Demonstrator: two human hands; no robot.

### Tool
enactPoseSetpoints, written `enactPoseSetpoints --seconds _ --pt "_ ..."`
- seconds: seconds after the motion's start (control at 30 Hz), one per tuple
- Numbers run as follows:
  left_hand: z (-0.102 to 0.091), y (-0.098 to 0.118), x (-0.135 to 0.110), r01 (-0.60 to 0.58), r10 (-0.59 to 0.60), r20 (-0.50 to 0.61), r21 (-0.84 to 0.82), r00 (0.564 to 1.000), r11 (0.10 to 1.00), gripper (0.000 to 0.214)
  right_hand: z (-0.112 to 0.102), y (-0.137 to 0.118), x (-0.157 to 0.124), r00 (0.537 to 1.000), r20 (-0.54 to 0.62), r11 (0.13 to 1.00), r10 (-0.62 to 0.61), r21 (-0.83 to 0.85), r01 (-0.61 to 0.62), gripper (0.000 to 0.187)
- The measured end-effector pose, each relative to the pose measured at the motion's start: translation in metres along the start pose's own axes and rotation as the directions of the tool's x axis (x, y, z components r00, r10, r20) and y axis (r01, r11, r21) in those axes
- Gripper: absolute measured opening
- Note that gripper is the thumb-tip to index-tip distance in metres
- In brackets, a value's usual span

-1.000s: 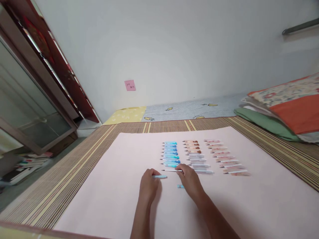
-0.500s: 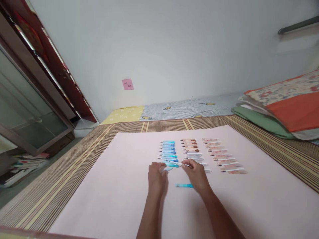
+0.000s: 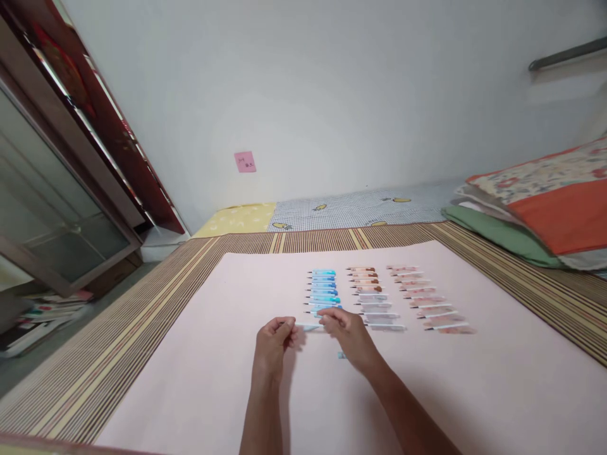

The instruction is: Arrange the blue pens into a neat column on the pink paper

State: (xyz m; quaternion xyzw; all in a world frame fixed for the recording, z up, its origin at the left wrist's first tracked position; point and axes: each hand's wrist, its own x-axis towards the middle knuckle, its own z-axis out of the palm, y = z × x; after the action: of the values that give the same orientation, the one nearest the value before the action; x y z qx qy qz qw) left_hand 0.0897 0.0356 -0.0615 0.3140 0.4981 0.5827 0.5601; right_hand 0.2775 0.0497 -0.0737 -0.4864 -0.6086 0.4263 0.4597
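A slim white pen (image 3: 302, 325) is held level between my two hands, low over the pale pink sheet (image 3: 190, 379). My left hand (image 3: 272, 344) pinches its left end between thumb and fingers. At the other end the fingers of my right hand (image 3: 348, 335) are closed on it. A light blue part (image 3: 312, 328) shows just by the right fingertips; whether it belongs to the pen I cannot tell. Beneath the right hand lies a blue cap (image 3: 341, 355), mostly covered. Beyond my hands is a column of blue pens (image 3: 323, 284) with dark tips pointing left.
Right of the blue pens are a column of brown and greyish pens (image 3: 372, 294) and a slanting column of pinkish pens (image 3: 429, 294). The sheet rests on a striped mat (image 3: 156, 303). Folded bedding (image 3: 535, 215) is piled at the right, against the wall (image 3: 332, 95).
Both hands have shifted left and slightly nearer to me, carrying the white pen away from the blue column. The right hand now covers more of the loose blue cap.
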Motion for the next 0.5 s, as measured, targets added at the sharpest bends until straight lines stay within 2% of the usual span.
enactPoseSetpoints --seconds 0.1,0.17,0.23,0.33,0.5 --pt "-0.011 0.006 0.003 -0.028 0.023 -0.071 -0.070 0.997 0.997 0.045 -0.004 0.008 0.012 0.993 0.071 0.935 -0.099 -0.335 0.117 0.023" --pt "-0.015 0.010 0.003 -0.027 0.013 -0.101 -0.142 0.995 0.990 0.043 -0.001 0.012 0.018 0.985 0.143 0.816 -0.098 -0.555 0.162 0.023" --pt "-0.015 0.014 0.002 -0.011 -0.017 -0.122 -0.226 0.992 0.974 0.039 0.004 0.016 0.020 0.981 0.184 0.693 -0.067 -0.699 0.179 0.022" --pt "-0.011 0.015 0.000 0.013 -0.066 -0.148 -0.332 0.987 0.943 0.028 0.010 0.019 0.021 0.978 0.192 0.581 -0.076 -0.789 0.200 0.018" --pt "-0.004 0.014 -0.001 0.041 -0.117 -0.165 -0.405 0.979 0.913 0.011 0.008 0.022 0.021 0.973 0.185 0.545 -0.141 -0.806 0.232 0.015"
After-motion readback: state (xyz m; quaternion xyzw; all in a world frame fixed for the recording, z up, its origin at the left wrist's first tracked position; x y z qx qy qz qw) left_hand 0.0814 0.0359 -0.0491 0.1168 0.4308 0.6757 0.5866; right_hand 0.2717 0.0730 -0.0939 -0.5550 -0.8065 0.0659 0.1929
